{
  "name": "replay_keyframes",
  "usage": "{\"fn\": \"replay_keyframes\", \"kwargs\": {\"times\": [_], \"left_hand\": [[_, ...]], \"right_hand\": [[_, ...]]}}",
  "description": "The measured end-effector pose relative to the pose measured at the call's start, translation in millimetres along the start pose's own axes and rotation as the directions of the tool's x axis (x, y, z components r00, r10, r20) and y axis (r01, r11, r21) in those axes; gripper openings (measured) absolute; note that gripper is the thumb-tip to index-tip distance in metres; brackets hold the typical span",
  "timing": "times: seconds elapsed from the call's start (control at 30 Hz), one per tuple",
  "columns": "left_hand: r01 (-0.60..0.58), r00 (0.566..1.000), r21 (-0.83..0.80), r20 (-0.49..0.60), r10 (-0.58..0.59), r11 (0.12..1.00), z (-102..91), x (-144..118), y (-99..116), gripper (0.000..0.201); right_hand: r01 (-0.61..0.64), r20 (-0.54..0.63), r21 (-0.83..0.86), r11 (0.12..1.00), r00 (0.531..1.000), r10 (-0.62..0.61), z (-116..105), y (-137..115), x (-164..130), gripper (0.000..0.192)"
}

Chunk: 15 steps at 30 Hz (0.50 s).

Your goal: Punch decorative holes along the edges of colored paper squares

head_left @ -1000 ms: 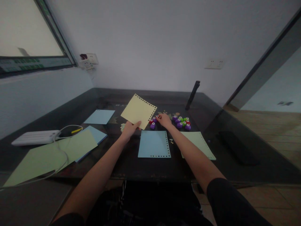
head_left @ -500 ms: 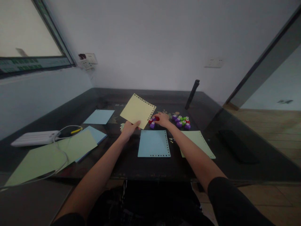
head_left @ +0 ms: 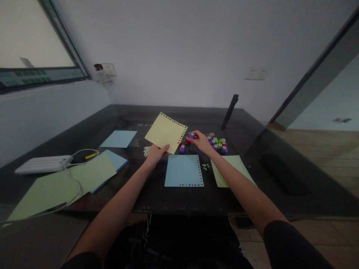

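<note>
My left hand pinches the lower corner of a yellow sheet of paper and holds it tilted above the desk. Small shaped holes run along two of its edges. My right hand is closed on a small purple craft punch, lifted slightly beside the sheet's right corner. A red punch is just under the fingers, and another purple punch stands to its left. In front of both hands lies a blue sheet with holes along its right and bottom edges.
Several purple, green and red punches cluster right of my right hand. A pale green sheet lies under my right forearm. Paper bits dot the desk. At left are a blue sheet, green paper, a white power strip and a cable.
My right hand has lifted a purple punch up and to the right, away from the small group at the yellow sheet's edge. The yellow sheet has shifted slightly right.
</note>
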<state>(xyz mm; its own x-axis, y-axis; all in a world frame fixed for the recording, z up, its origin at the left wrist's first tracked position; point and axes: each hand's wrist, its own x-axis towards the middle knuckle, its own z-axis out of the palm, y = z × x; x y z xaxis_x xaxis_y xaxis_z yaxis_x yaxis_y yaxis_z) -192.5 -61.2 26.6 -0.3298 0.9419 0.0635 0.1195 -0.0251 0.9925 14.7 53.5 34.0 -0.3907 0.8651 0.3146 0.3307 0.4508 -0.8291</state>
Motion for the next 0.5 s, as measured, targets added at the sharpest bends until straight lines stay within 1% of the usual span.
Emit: {"fn": "replay_keyframes", "kwargs": {"times": [0.03,0.07,0.1,0.2,0.27,0.33,0.43,0.5], "left_hand": [[0.006,1.0,-0.026,0.011,-0.006,1.0,3.7,-2.7,1.6,0.024],[0.013,1.0,-0.051,0.026,-0.012,0.999,8.2,-5.8,3.8,0.024],[0.021,0.999,-0.075,0.043,-0.018,0.997,13.5,-9.2,6.5,0.024],[0.06,0.99,-0.125,0.131,-0.044,0.99,33.4,-19.2,17.8,0.027],[0.082,0.978,-0.153,0.201,-0.051,0.985,49.1,-25.1,26.3,0.029],[0.082,0.974,-0.182,0.224,-0.04,0.98,65.1,-30.7,33.0,0.029],[0.064,0.978,-0.156,0.208,-0.03,0.986,84.2,-38.5,35.6,0.024],[0.044,0.981,-0.094,0.193,-0.025,0.995,89.7,-41.5,32.4,0.02]], "right_hand": [[-0.026,0.028,0.147,0.989,0.999,0.022,-6.8,-3.5,-9.3,0.03],[-0.071,0.068,0.272,0.96,0.996,0.055,-13.7,-6.8,-20.0,0.033],[-0.115,0.094,0.362,0.925,0.992,0.087,-20.6,-9.9,-31.6,0.036],[-0.218,0.111,0.527,0.821,0.976,0.188,-38.0,-17.3,-67.4,0.041],[-0.258,0.129,0.601,0.757,0.965,0.226,-45.6,-20.7,-87.6,0.044],[-0.279,0.155,0.654,0.704,0.959,0.236,-50.0,-22.6,-102.3,0.043],[-0.288,0.148,0.697,0.657,0.954,0.261,-51.6,-22.3,-113.9,0.032],[-0.299,0.123,0.704,0.644,0.944,0.305,-50.5,-20.3,-116.8,0.03]]}}
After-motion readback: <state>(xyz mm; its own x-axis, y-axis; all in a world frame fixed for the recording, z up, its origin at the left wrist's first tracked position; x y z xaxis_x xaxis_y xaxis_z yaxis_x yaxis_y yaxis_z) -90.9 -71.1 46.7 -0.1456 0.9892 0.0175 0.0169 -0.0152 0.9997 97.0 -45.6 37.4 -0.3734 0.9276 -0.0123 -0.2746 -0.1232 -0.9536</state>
